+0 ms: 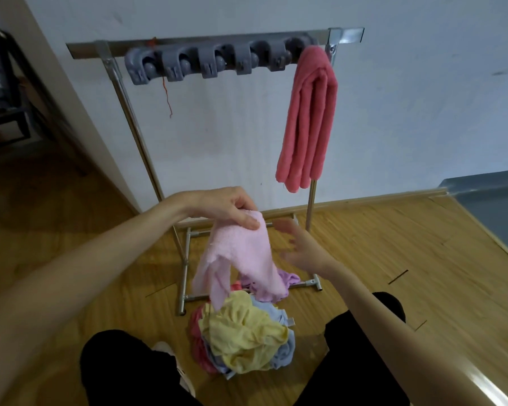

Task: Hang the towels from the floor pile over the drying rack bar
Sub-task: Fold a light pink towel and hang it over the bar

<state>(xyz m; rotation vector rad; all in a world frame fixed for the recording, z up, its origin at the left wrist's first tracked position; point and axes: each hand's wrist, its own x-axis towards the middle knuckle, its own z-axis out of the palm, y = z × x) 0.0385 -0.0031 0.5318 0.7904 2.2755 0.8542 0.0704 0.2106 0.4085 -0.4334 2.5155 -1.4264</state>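
Yellow cloth tops the floor pile (244, 335), which sits between the person's knees with blue and red-pink pieces tucked under it and a lilac one (288, 279) lying just behind, against the rack's foot rail. I count at least four towels left down there, though folds hide the edges and the true number may be higher

Above the pile the left hand (229, 208) has its fingers and thumb pinched on the top edge of one pale pink towel (241, 256), which dangles crumpled with its lower corners touching or nearly touching the heap. The right hand (302, 249) is spread with fingers loose, just beside the cloth and grasping nothing; it looks set to catch the other corner (a judgement, not a thing seen)

Risks from here: the hanging tail could snag a piece of the pile and drag it up, since they hang so close. Held by one pinch only, the towel may slip or stay bunched, and a bunched towel laid on the bar (206, 43) would hang unevenly and slide off. A row of five grey clips (217, 61) fills most of the bar, so free space is scarce and the cloth could catch on them

Farther back stands one rack with two upright poles, one red thread (167, 95) dangling, and one coral towel (308, 118) already draped at the right end. Two hands, one towel in hand, one hung
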